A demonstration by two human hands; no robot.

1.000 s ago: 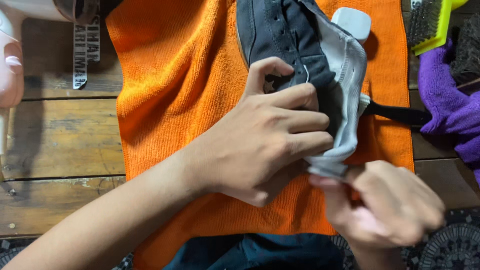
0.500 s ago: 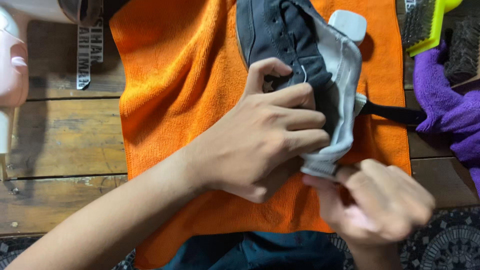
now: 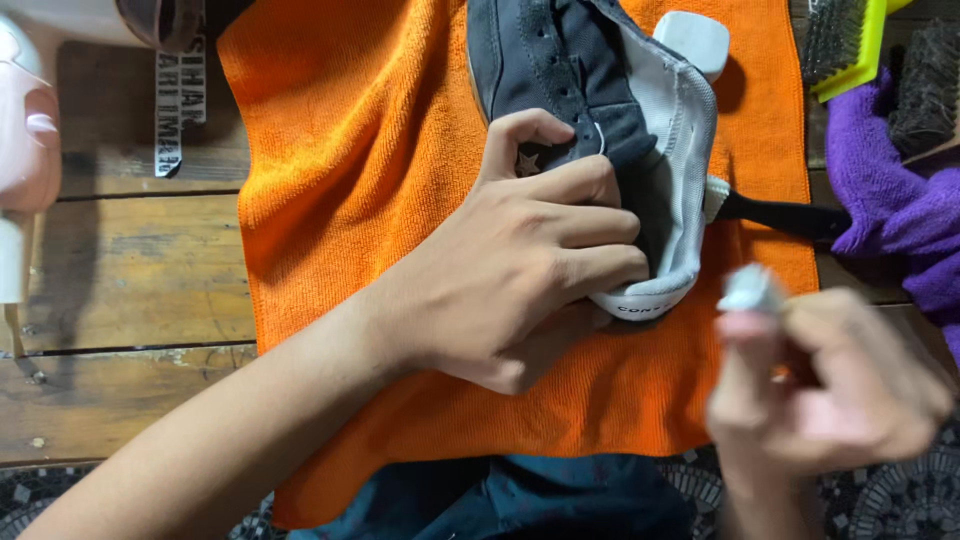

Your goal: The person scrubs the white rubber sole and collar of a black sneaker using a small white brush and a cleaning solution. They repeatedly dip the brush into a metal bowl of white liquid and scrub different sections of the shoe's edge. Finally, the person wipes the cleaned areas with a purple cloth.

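Holding the shoe [image 3: 590, 110] still at the middle top of the frame, the left hand [image 3: 520, 270] grips its heel. The blurry right hand [image 3: 830, 390] pinches a small white thing [image 3: 752, 290]. Rub softly, shoe steady.

There is just one camera, worn on the person's head. It looks almost straight down at an orange cloth [image 3: 330, 200] on a wooden table [image 3: 130, 260]. It sits close, so the cloth fills the middle of the view. Table boards show left of the cloth. The person's lap shows just below the cloth. No second view shares the scene.
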